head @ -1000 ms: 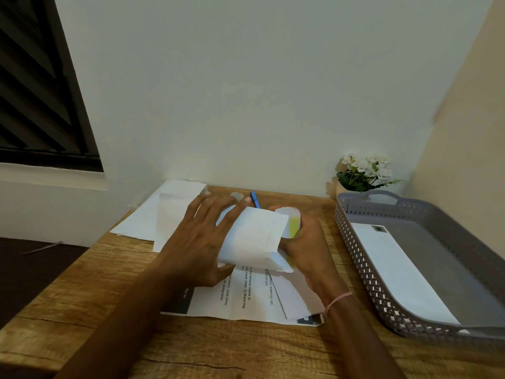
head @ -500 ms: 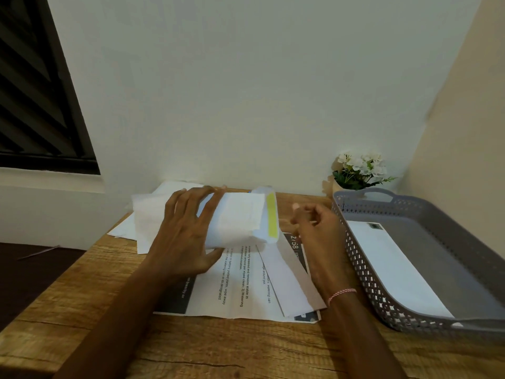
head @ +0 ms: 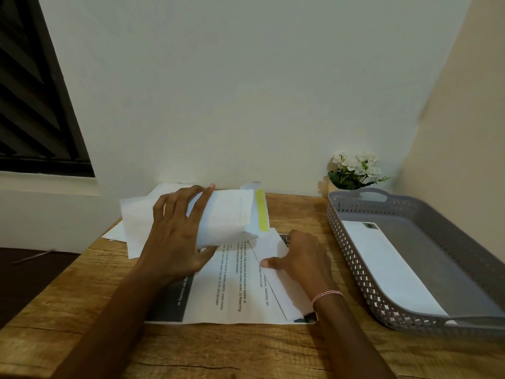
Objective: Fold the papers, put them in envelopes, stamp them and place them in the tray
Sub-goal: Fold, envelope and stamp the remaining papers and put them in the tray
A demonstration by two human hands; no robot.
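Note:
My left hand (head: 177, 236) holds a white envelope (head: 232, 214) lifted off the desk, its flap with a yellow strip open towards the right. My right hand (head: 300, 258) rests on a folded white paper (head: 276, 280), thumb and fingers gripping its upper end. The folded paper lies across a printed sheet (head: 229, 291) flat on the desk. A grey perforated tray (head: 352, 247) at the right holds one stamped white envelope (head: 388, 269).
More white envelopes or papers (head: 136, 222) lie at the back left of the wooden desk. A small pot of white flowers (head: 354, 170) stands behind the tray, by the wall. The desk's left edge drops off beside a dark surface.
My right hand let go of the envelope's flap end and came down onto the folded paper. My left hand turned the envelope level, its open flap pointing right.

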